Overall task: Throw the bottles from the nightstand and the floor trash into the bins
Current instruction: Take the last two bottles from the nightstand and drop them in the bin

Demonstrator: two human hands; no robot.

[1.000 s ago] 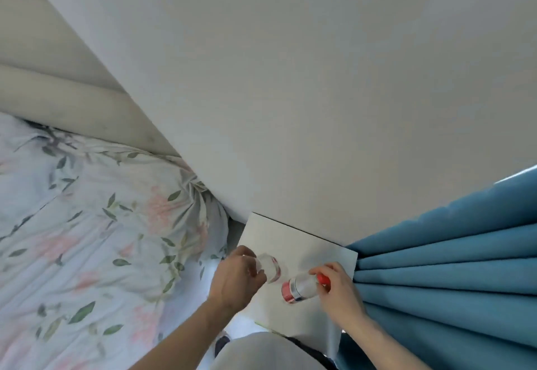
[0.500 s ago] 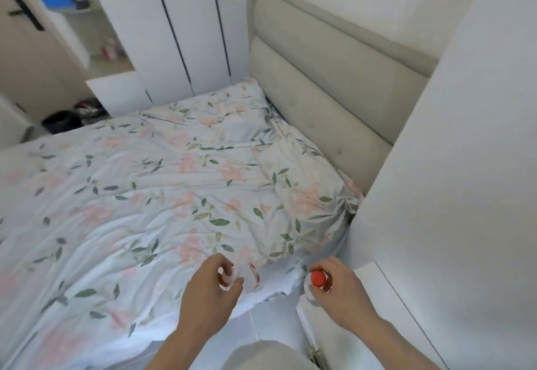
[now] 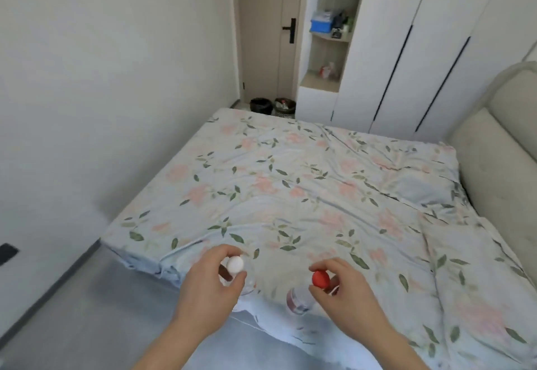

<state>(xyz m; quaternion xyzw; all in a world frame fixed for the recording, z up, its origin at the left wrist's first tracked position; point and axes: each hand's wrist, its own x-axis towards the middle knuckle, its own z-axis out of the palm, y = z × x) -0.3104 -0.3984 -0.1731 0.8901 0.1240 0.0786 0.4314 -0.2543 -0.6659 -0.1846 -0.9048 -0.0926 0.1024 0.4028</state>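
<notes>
A single wide-angle head camera looks forward and down from standing height, close above the left hand (image 3: 213, 279) and right hand (image 3: 341, 288) at the bottom edge. Beyond the grips it faces across the bed (image 3: 305, 189) toward the far door (image 3: 261, 35) and wardrobe (image 3: 406, 49).

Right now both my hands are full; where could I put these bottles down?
The floral bed ahead is bare between the wall and the pillow. The grey floor left of it is open. The shelves are crowded.
</notes>
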